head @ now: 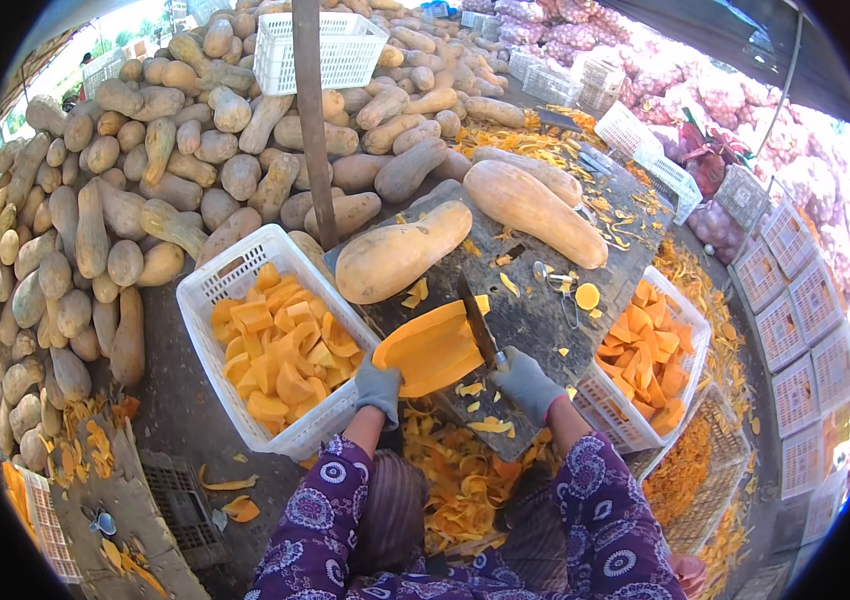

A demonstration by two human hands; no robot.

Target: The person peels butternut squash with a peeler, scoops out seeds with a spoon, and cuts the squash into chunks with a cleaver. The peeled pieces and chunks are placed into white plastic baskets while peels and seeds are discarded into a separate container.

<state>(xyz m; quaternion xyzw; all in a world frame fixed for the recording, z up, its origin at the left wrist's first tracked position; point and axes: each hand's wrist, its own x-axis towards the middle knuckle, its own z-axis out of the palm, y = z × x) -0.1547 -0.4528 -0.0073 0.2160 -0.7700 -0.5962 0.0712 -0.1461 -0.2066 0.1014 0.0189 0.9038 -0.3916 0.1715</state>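
My left hand (378,390), in a grey glove, grips the left end of a peeled, hollowed pumpkin piece (429,349). In my gloved right hand (526,384) is the handle of a knife (477,322) with a broad dark blade. The blade stands across the right end of the piece, with a small cut bit just beyond it. Both are over the dark, worn work board (444,285). Behind the piece lies a whole tan pumpkin (402,255), and two more long ones, the nearer a smooth pumpkin (537,214), rest farther back.
White crates of cut pumpkin stand at left (282,446) and right (609,412) of the board. A metal peeler (556,277) lies on it. Peelings (462,480) cover the ground between my legs. A post (312,127) rises before a big heap of pumpkins (200,135).
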